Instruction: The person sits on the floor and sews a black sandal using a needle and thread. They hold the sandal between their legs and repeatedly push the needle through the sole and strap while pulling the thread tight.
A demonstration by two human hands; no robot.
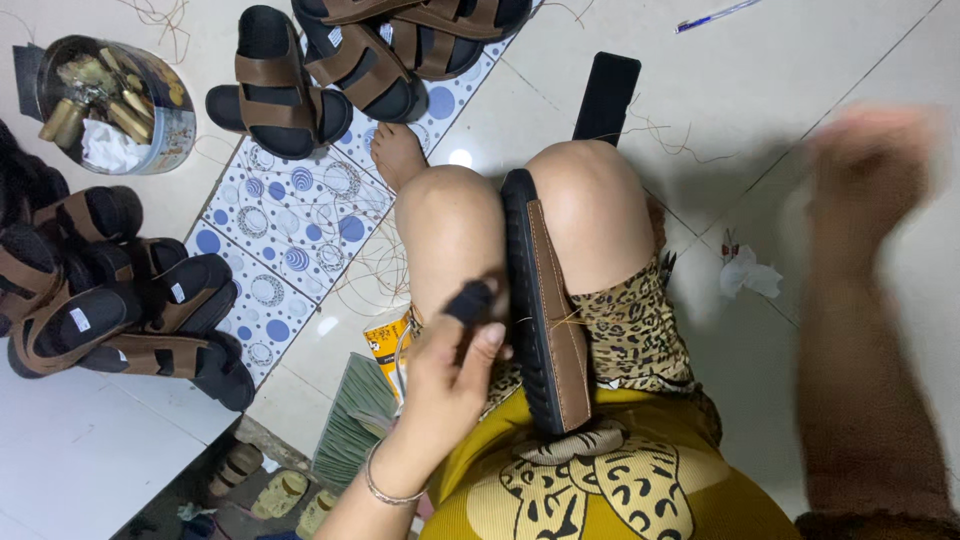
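- Pale glossy floor tiles (800, 90) lie under you, strewn with loose threads.
- Nearest, at six o'clock, your left hand (450, 365) is curled with thumb and fingers pinched on a small black piece (468, 300), pressed against your left knee.
- Just beside it, at centre, a sandal sole (545, 320) with a black edge and tan leather face stands on edge, clamped between your knees; that grip seems to hold it steady for stitching.
- At three o'clock, your right hand (870, 170) is raised and too blurred to tell how open it is or whether it holds anything.
- A yellow packet (385, 340) with dark print peeks out at seven o'clock, by your left thigh.
- At nine o'clock, finished brown-strapped sandals (130, 300) are piled.
- Farther, at eleven o'clock, a round tin (110, 105) holds thread spools, beside a blue-dotted mat (290, 215).
- More sandals (390, 45) sit at twelve o'clock, near a black sole strip (607, 95).
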